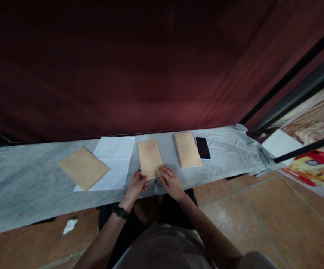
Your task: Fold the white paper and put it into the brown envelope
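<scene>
A brown paper envelope (150, 158) lies lengthwise before me on the grey cloth. At its lower left corner, my left hand (138, 184) has its fingers curled in a pinch on the edge. My right hand (171, 182) holds the lower right corner, its fingertips pressed together on the paper. To the right is a stack of similar brown envelopes (188, 150). On the left, another brown envelope (83, 168) lies at a slant, partly covering white paper sheets (117, 173).
A dark-screened phone (203, 148) sits right of the stack. The grey cloth (229, 149) covers a narrow bench against a dark red panel (139, 74). A black metal frame (293, 74) and a red-and-yellow printed box (315, 172) are at right. Crumpled white paper (70, 226) lies on the floor tiles.
</scene>
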`<state>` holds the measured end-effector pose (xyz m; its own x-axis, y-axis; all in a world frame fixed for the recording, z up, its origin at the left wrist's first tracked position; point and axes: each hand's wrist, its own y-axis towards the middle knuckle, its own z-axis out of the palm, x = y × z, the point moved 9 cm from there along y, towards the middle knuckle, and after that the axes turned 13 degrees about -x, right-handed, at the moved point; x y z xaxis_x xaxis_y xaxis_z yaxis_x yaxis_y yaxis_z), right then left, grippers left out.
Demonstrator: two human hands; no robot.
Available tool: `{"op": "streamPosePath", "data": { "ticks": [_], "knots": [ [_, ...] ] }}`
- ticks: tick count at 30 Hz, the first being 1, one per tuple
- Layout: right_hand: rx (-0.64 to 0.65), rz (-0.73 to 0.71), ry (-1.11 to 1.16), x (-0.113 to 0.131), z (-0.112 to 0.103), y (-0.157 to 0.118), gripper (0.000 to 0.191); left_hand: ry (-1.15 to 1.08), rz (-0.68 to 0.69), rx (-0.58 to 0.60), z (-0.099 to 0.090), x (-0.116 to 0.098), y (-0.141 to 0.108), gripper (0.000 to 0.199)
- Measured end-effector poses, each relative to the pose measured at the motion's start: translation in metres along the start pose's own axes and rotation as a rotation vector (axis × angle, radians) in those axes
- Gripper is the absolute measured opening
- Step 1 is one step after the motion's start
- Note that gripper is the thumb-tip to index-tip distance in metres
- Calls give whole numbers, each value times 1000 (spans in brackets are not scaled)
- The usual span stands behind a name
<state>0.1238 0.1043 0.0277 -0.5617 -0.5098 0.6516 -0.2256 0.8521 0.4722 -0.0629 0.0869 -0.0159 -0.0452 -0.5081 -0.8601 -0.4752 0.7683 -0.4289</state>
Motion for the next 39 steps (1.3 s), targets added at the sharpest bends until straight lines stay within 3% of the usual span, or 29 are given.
{"op": "streamPosePath", "data": {
  "ticks": [3, 6, 9, 11, 15, 19, 27, 39],
  "knots": [
    [103, -149, -123, 7, 10, -7, 37, 310, 151, -115, -19, -9, -2, 22],
    [116, -173, -184, 6, 14, -9, 39, 718, 552, -289, -22, -44, -11, 22],
    [96, -172, -202, 8, 14, -9, 38, 775, 966, -231, 17, -78, -15, 32],
    [80, -171, -206, 10, 13, -8, 37, 783, 1143, -187, 46, -95, -5, 42],
    [81, -172, -199, 13, 11, -5, 37, 898, 1145, -151, 85, -112, 50, 54],
    [99, -159, -190, 13, 10, -3, 40, 939, 1191, -96, 102, -112, 78, 56],
    [109, -123, -158, 14, 11, 0, 37, 923, 1300, -10, 100, -86, 60, 58],
    [39, -187, -181, 10, 12, -6, 40, 943, 1337, 96, 87, -61, 19, 56]
  ]
}}
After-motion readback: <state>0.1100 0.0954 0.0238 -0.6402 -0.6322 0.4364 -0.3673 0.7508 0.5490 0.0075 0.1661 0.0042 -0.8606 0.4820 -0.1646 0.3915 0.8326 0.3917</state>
